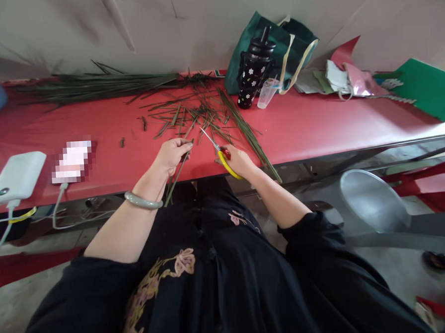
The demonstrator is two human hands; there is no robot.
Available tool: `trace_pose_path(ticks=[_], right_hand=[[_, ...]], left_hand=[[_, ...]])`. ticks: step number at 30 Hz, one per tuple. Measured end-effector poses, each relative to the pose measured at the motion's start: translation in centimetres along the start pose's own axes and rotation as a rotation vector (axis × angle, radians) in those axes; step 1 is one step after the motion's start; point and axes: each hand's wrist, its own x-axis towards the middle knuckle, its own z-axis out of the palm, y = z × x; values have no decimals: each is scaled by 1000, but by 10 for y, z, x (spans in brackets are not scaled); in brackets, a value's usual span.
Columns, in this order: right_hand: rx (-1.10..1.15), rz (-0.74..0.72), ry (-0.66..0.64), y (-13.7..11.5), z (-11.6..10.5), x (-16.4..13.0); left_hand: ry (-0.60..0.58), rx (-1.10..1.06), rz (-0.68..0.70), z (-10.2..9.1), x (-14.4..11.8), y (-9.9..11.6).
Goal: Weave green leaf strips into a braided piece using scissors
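Note:
My left hand [172,154] is closed on a thin green stem [176,181], whose lower end hangs over the table's front edge. In my right hand [237,160] is a pair of scissors [228,163] with yellow and red handles. The blades point up and left, a short way from the stem; whether they are parted I cannot make out. Just beyond both hands lies a loose pile of cut stem pieces [205,112]. A bundle of longer stems [248,135] slants beside my right hand, reaching over the front edge.
Long dark stems [106,88] lie along the wall on the red tabletop [310,127]. A black flowered tumbler [253,75], a clear plastic cup [267,93] and a green bag [235,61] stand at the back right. A power bank [17,174] and phone [73,162] with cables lie left.

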Motion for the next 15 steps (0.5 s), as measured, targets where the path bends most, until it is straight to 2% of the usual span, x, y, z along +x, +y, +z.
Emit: trace_pose_path(ticks=[3,6,15], right_hand=[[-67,43,34,5,1,18],[-88,82,11,3,3,29],[-307,102,-48,-12,7,35]], left_hand=[[113,-71,67,-4,-6,4],[191,-106,120,-7,-12,6],[205,-149,159,-9,-23,1]])
